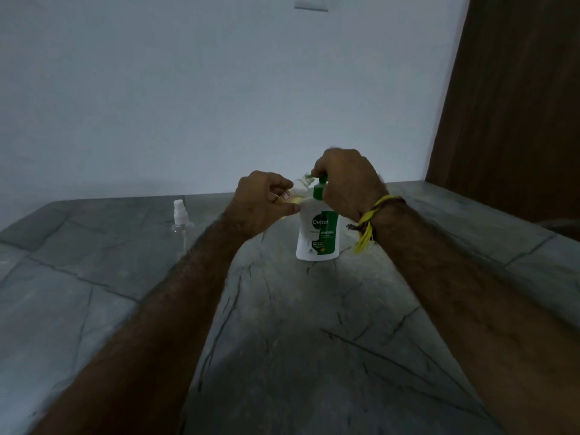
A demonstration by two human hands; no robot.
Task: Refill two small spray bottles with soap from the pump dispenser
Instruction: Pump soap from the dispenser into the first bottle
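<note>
1. The soap dispenser (317, 229), a white bottle with a green label and green pump, stands upright on the grey stone worktop (282, 324), about mid-scene.
2. The right hand (345, 180) is curled over the pump head, fingers wrapped around it, in what looks like a pressing grip.
3. The left hand (262, 202) pinches a small spray bottle (293, 196) and holds it tilted, its top towards the pump spout. Whether its neck is open and exactly under the spout cannot be told; the fingers hide that spot.
4. A second spray bottle (181, 222), clear with its white sprayer on, stands upright to the left, well apart from the dispenser and untouched.
5. Judged from this, the step in hand is pumping soap into the first small bottle. The second appears not yet refilled.
6. To do it well: keep the small neck right under the spout tip, touching or just beside it, so the thick soap drops inside and not down the wall.
7. Press slowly and fully, then let the pump rise before the next stroke; quick jabs would likely squirt past the narrow opening.
8. Push straight down so the dispenser does not tip or slide on the smooth stone.
</note>
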